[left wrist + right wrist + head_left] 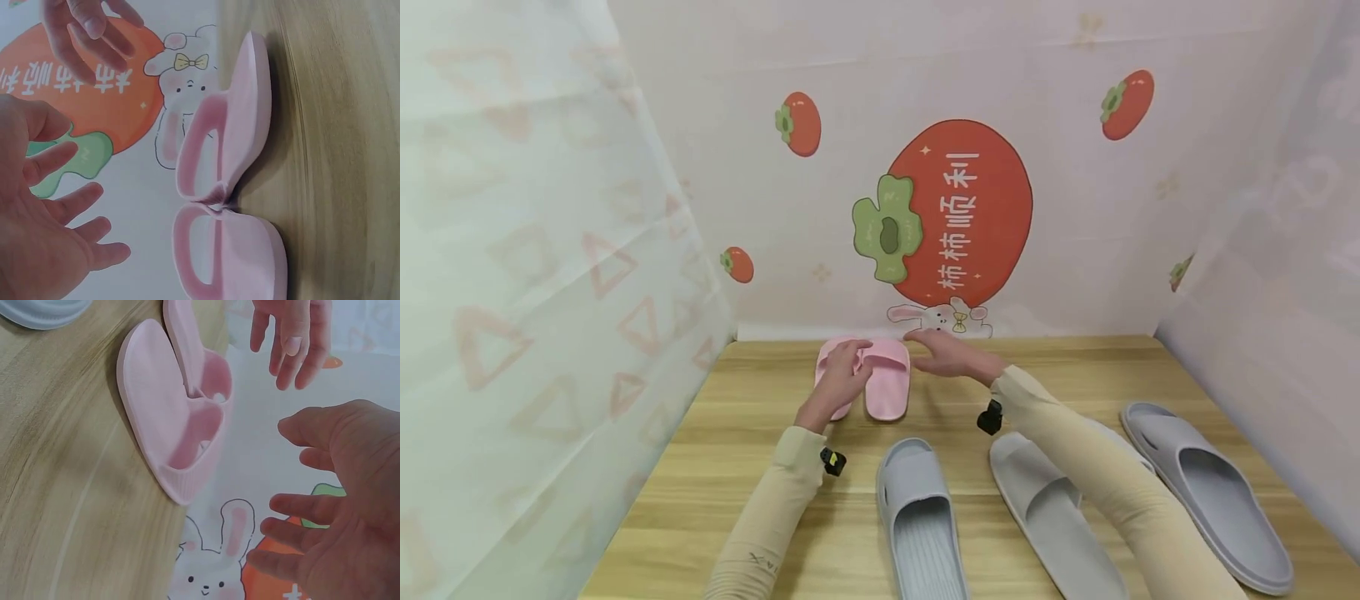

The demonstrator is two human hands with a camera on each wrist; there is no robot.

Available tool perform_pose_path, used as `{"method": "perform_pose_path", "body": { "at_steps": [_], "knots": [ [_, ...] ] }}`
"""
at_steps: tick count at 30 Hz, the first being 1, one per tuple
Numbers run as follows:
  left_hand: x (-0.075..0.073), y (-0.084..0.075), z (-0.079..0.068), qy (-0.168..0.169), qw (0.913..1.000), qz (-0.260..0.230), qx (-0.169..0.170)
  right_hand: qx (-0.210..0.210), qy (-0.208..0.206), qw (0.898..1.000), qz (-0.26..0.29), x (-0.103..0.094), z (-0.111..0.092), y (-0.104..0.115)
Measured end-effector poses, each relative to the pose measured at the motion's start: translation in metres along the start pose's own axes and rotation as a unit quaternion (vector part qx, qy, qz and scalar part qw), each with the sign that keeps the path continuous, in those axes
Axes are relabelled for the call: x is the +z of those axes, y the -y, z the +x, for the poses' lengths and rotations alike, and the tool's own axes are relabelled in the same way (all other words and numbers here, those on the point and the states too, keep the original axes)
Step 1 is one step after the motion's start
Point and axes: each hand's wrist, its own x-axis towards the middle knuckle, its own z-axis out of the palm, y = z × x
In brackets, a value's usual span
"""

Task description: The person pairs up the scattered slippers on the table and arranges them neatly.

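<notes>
Two pink slippers stand side by side on the wooden surface against the back wall, toes toward the wall. In the head view my left hand [844, 379] is over the left pink slipper [841, 408] and partly covers it. My right hand [951, 355] is to the right of the right pink slipper [887, 392]. Both wrist views show a gap between the hands and the slippers. In the left wrist view, the left hand [47, 206] has its fingers spread and holds nothing. The right hand [337, 506] is likewise unfolded and without a thing in it.
Nearer me lie a grey closed-toe slipper [921, 525], a lighter grey slipper [1060, 533] partly under my right forearm, and another grey slipper [1210, 492] at the right. A further pale slipper is mostly hidden by that forearm. Printed sheets form the back wall [820, 217] and sides.
</notes>
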Motion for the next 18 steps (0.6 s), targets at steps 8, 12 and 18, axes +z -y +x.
{"method": "perform_pose_path", "body": {
  "at_steps": [8,12,18],
  "knots": [
    [-0.004,-0.011,-0.005,0.003,0.9993,0.011,0.037,0.016,0.005,1.000,0.021,-0.006,-0.014,0.004],
    [-0.003,-0.015,-0.010,0.027,0.9989,0.004,0.037,0.015,0.010,1.000,0.024,-0.009,-0.022,0.005],
    [0.001,-0.017,-0.016,0.045,0.9978,0.015,0.047,0.023,0.012,0.999,0.026,-0.016,-0.035,0.005]
  ]
}}
